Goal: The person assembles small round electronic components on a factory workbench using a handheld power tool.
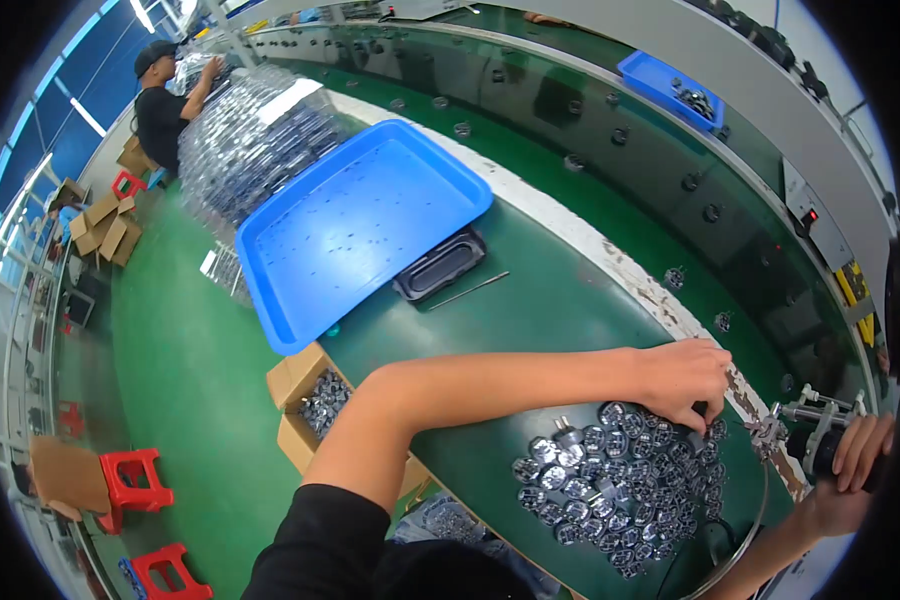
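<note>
My left hand [682, 382] reaches across the bench to the far edge of a pile of small shiny round metal parts [610, 490]. Its fingers are bent and pinched together, with a small dark bit showing at their tips; what they hold is mostly hidden. At the right edge, my right hand [860, 455] is wrapped round a black cylindrical device [816, 448]. Beside that device stands a metal clamp fixture [770, 432], with a thin curved cable or tube running down from it.
A large blue tray [370, 225] rests on the bench, next to a black tray [440, 265] and a thin metal rod [470, 290]. Beyond a worn white ledge [610, 255], a green conveyor [530, 140] carries spaced parts. An open carton [295, 380] of parts stands below. A co-worker [160, 110] works far left.
</note>
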